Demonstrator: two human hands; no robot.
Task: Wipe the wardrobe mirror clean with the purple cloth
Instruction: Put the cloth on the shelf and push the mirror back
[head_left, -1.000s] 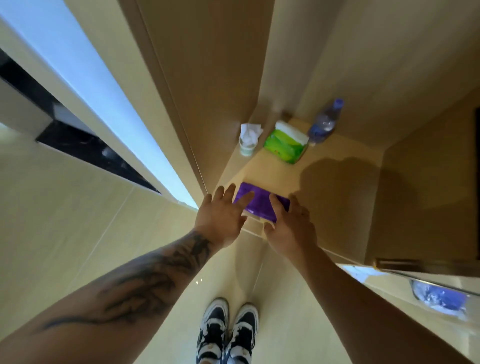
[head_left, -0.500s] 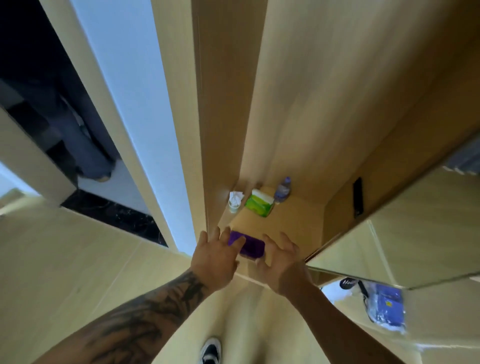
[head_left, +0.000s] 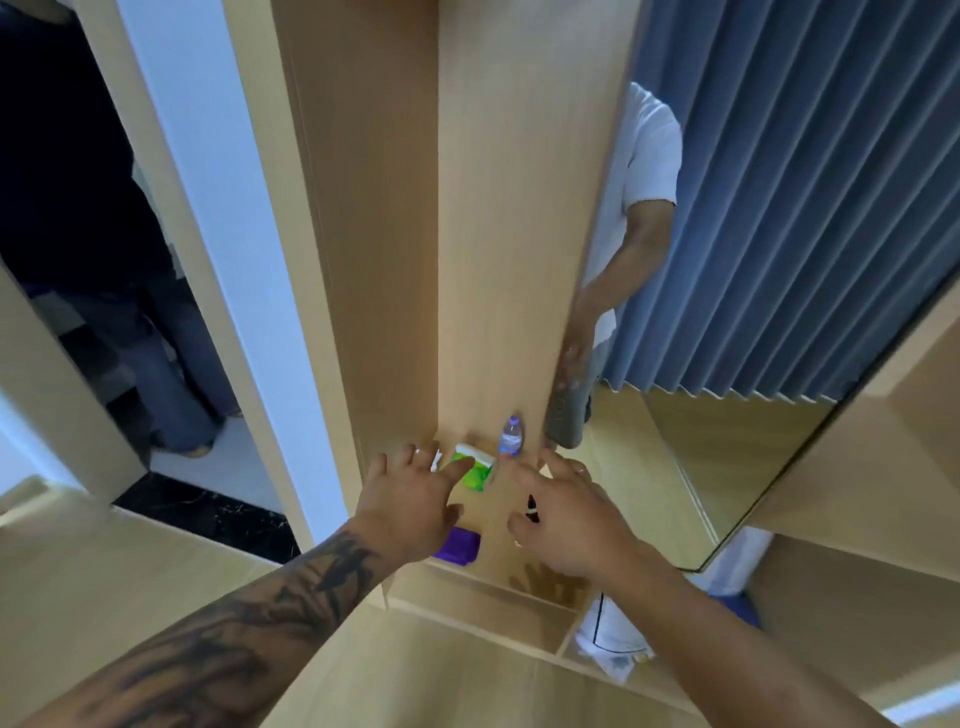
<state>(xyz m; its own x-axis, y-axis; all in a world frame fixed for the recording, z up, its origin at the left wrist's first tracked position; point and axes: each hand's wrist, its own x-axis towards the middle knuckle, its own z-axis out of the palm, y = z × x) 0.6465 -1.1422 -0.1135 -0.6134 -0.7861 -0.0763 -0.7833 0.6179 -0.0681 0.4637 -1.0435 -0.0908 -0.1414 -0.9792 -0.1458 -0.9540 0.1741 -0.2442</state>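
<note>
Purple cloth (head_left: 458, 544) on shelf, below left hand (head_left: 410, 499); both hands spread, empty.

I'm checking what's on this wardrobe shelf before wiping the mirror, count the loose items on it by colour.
Purple: 1, the purple cloth, partly under the left hand
Green and white: 1, the wipes pack
Clear with blue cap: 1, the water bottle
White: 1, an item mostly hidden
Total: 4

A purple cloth (head_left: 458, 544) lies on a pale tan wood-grain shelf (head_left: 498, 525). Farther back sit a bright green packet (head_left: 475, 467) with a white top and a clear bottle (head_left: 511, 437) with a blue label. The left forearm (head_left: 249, 618) bears dark tattoo patterns – the mirror (head_left: 753, 291) on the right reflects pleated grey-blue curtains.
</note>
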